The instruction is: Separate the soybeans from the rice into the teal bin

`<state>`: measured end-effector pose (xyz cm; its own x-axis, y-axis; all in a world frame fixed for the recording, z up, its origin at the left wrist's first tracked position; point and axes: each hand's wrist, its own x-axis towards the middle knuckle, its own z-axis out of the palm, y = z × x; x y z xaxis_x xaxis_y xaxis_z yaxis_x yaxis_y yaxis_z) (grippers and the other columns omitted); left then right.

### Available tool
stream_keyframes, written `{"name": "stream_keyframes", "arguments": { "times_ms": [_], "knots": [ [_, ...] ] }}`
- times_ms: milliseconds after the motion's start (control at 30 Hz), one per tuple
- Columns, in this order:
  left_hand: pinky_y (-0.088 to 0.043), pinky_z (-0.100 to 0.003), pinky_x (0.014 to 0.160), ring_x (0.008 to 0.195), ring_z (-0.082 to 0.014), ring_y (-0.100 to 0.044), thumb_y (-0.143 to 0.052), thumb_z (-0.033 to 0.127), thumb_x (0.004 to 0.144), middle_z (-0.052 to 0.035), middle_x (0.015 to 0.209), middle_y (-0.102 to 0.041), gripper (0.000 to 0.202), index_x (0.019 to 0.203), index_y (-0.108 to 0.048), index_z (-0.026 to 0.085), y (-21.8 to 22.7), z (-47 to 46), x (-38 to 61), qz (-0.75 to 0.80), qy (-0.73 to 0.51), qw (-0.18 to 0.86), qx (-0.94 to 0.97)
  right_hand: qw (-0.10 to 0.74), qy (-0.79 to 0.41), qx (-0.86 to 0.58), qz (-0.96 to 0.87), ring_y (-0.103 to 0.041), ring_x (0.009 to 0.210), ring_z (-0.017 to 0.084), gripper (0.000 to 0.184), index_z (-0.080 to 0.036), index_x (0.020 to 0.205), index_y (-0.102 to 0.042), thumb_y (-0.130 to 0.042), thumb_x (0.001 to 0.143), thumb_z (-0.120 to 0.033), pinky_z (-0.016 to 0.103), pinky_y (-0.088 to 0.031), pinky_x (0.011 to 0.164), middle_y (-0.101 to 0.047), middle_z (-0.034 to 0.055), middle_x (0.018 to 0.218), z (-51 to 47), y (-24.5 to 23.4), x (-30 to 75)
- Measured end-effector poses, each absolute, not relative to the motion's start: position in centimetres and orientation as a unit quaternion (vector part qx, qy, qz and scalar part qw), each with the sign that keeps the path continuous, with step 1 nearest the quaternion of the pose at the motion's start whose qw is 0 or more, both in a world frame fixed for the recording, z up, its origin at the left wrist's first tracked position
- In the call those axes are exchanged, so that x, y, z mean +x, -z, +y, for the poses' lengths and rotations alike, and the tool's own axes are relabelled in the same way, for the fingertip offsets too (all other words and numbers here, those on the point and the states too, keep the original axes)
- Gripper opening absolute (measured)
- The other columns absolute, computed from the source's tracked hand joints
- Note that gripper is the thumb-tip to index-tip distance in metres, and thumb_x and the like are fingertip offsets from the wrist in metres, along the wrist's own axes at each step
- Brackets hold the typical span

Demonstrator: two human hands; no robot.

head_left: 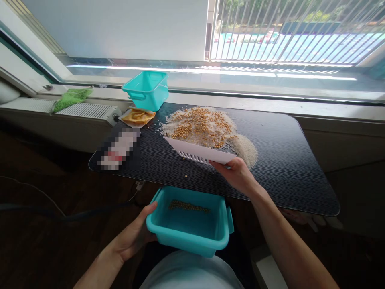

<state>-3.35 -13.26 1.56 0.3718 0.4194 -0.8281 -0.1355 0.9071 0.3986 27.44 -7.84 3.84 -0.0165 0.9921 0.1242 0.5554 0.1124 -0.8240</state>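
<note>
My left hand (pixel 136 230) grips the left rim of a turquoise plastic bin (pixel 188 237), which is held below the table's front edge. A thin line of small round soybeans or peas lies along the bin's far inside edge. My right hand (pixel 236 172) is closed on the right end of a white slotted plastic sheet (pixel 200 151). That sheet stands tilted on its long edge against a mixed pile of white rice and yellow soybeans (pixel 201 126). At its right end is a smaller mound of plain rice (pixel 245 150). A couple of stray beans lie in front of the sheet.
On the dark table (pixel 288 168), a second turquoise bin (pixel 150 90) stands at the back left. Beside it are a folded yellow cloth (pixel 138 116) and a blurred-out flat item (pixel 118 148). A green cloth (pixel 72 98) lies on the white radiator (pixel 90 111) by the window.
</note>
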Motion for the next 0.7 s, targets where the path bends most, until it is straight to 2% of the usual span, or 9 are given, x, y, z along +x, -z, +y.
{"name": "stream_keyframes", "arguments": {
  "times_ms": [167,300,433,633,700],
  "knots": [
    [-0.050,-0.037,0.081,0.101,-0.0287,-0.065,-0.053,0.058,0.082,-0.0089,0.106,-0.074,0.068,0.137,-0.048,0.019,-1.5,-13.1,-4.6,0.546,-0.180,0.807,0.138,0.326,-0.335,-0.563,-0.682,-0.069,0.084,0.023,0.028,-0.019,0.097,-0.075,-0.056,0.086,-0.038,0.029,-0.054,0.073,-0.075,-0.0004,0.089,-8.7,-4.5,27.6],
    [-0.050,-0.039,0.085,0.106,-0.0304,-0.063,-0.053,0.058,0.082,-0.0094,0.108,-0.074,0.069,0.138,-0.047,0.019,-1.7,-13.0,-5.0,0.544,-0.194,0.805,0.138,0.328,-0.366,-0.549,-0.676,-0.068,0.086,0.024,0.029,-0.019,0.096,-0.075,-0.057,0.086,-0.039,0.031,-0.055,0.076,-0.075,0.0003,0.089,-9.2,-4.8,27.4],
    [-0.050,-0.037,0.082,0.107,-0.0302,-0.063,-0.053,0.057,0.083,-0.0096,0.107,-0.074,0.067,0.137,-0.047,0.018,-2.0,-13.0,-4.9,0.558,-0.197,0.794,0.140,0.349,-0.390,-0.535,-0.664,-0.068,0.088,0.024,0.029,-0.019,0.102,-0.074,-0.056,0.087,-0.036,0.032,-0.054,0.078,-0.075,0.0002,0.093,-9.1,-4.3,25.8],
    [-0.050,-0.038,0.085,0.104,-0.0295,-0.064,-0.051,0.057,0.084,-0.0100,0.107,-0.073,0.066,0.138,-0.046,0.018,-2.0,-13.3,-5.2,0.543,-0.198,0.802,0.154,0.304,-0.434,-0.502,-0.683,-0.066,0.072,0.018,0.025,-0.019,0.090,-0.074,-0.054,0.088,-0.033,0.024,-0.053,0.064,-0.073,-0.0013,0.080,-10.8,-4.5,24.6],
    [-0.049,-0.040,0.088,0.104,-0.0297,-0.064,-0.052,0.057,0.084,-0.0102,0.109,-0.073,0.067,0.139,-0.045,0.018,-1.9,-13.4,-5.1,0.531,-0.192,0.811,0.155,0.315,-0.417,-0.523,-0.674,-0.066,0.071,0.017,0.024,-0.020,0.087,-0.074,-0.055,0.088,-0.034,0.024,-0.054,0.063,-0.073,-0.0015,0.079,-12.0,-4.7,25.3]
  ]
}}
